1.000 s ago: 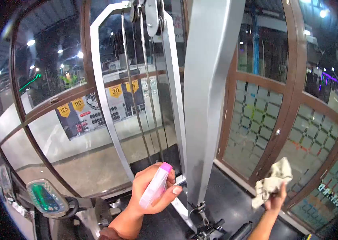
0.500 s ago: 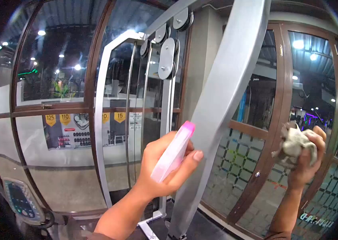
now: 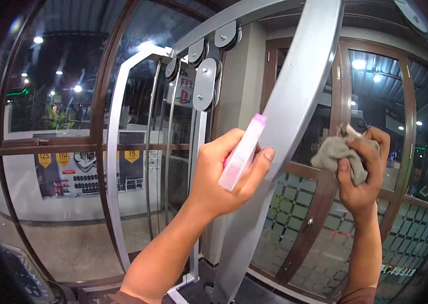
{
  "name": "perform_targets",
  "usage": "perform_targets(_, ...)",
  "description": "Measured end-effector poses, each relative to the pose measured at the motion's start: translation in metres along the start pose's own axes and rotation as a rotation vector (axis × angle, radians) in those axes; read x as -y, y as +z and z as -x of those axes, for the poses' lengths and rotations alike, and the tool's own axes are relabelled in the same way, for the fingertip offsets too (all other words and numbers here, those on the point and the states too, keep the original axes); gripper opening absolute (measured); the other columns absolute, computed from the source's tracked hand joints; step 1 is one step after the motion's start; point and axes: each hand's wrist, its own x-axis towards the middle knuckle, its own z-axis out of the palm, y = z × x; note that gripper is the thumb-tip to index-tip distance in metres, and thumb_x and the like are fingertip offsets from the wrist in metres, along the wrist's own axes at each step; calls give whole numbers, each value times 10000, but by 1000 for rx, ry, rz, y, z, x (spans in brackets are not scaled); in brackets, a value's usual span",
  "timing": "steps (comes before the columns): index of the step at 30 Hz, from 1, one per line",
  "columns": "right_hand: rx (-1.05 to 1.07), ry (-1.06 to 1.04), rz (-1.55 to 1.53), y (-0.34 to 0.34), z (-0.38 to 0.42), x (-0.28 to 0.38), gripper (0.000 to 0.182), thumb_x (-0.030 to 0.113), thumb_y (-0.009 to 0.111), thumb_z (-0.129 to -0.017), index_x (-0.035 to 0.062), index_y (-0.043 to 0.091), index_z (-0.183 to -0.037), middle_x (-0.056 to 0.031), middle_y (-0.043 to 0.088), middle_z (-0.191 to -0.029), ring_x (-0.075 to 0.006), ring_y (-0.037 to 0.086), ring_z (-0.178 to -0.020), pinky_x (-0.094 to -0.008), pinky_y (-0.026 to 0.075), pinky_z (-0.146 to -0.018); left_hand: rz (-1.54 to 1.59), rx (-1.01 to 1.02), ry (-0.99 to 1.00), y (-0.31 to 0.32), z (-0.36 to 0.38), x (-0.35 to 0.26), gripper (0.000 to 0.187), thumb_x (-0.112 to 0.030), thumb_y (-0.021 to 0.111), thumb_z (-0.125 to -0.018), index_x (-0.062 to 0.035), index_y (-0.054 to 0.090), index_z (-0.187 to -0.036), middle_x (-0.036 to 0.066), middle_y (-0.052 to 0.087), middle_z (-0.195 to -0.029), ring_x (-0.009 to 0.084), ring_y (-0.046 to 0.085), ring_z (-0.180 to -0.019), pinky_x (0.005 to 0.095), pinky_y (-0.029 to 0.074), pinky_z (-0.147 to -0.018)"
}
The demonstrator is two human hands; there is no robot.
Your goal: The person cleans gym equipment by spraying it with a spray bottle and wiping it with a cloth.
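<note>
**Sprayer [image 3: 242, 159] and cloth [image 3: 334, 154] held up beside grey upright [image 3: 300, 83]**

Left hand [image 3: 214, 187] grips sprayer (apparently) near centre; pink tip towards one o'clock, likely kept clear of fingers. Right hand [image 3: 367, 185], three o'clock, clutches cloth, bunched presumably for padding.

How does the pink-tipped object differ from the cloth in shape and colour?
The pink-tipped object is narrow and straight-edged; the cloth is crumpled. The pink-tipped object is pale with a bright pink end, while the cloth is dull grey-beige. Both are held up, the object in the left hand, the cloth in the right hand.
</note>
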Motion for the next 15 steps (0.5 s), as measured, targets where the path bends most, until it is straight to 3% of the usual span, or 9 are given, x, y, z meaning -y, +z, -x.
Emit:
perform_targets(4, -278, -38, -76, 34, -41, 2, 415, 114, 793, -753, 37, 630, -1127, -180, 531, -1145, -337, 549, -1098, -420, 483, -911, 107, -6, -84, -19, 23, -7, 154, -98, 736, -867, 0, 624, -827, 7, 551, -628, 67, 471, -550, 251, 387, -511)
perform_targets(6, -301, -40, -55, 46, -63, -3, 452, 141, 808, -760, 52, 623, -1163, -185, 536, -1166, -349, 550, -1133, -420, 480, -955, 184, -44, -214, -32, 43, -28, 182, -114, 760, -851, 11, 631, -877, 28, 557, -679, 77, 465, -562, 261, 381, -512)
perform_targets(7, -312, -39, -44, 51, -74, -7, 470, 155, 815, -764, 60, 620, -1181, -187, 538, -1177, -354, 550, -1150, -420, 479, -977, 260, -67, -155, -38, 53, -31, 230, -127, 788, -830, 19, 625, -904, 48, 557, -693, 93, 503, -588, 264, 407, -528)
perform_targets(9, -228, -118, 127, 58, -100, -17, 440, 153, 801, -774, 73, 634, -1174, -188, 543, -1184, -359, 553, -1135, -421, 481, -980, 413, -107, -126, -48, 73, -46, 366, -174, 856, -773, 33, 618, -958, 93, 560, -732, 143, 590, -656, 288, 470, -572)
perform_targets(12, -150, -187, 341, 80, -127, -40, 425, 201, 821, -819, 91, 660, -1197, -139, 536, -1258, -324, 578, -1163, -379, 507, -970, 662, 17, -131, -73, 87, -59, 325, -138, 774, -836, 63, 609, -1029, 173, 582, -816, 282, 663, -732, 404, 545, -658)
perform_targets(13, -150, -157, 319, 91, -131, -48, 382, 218, 798, -833, 80, 683, -1169, -154, 535, -1278, -335, 571, -1174, -411, 492, -991, 723, 78, -128, -81, 85, -56, 313, -127, 747, -857, 74, 605, -1052, 200, 589, -844, 329, 687, -757, 443, 570, -687)
perform_targets(15, -103, -124, 499, 107, -130, -64, 367, 205, 788, -833, 85, 687, -1165, -159, 540, -1281, -346, 562, -1181, -429, 477, -1003, 863, 144, -119, -89, 84, -49, 266, -77, 701, -860, 80, 606, -1052, 216, 599, -849, 347, 685, -758, 464, 572, -700)
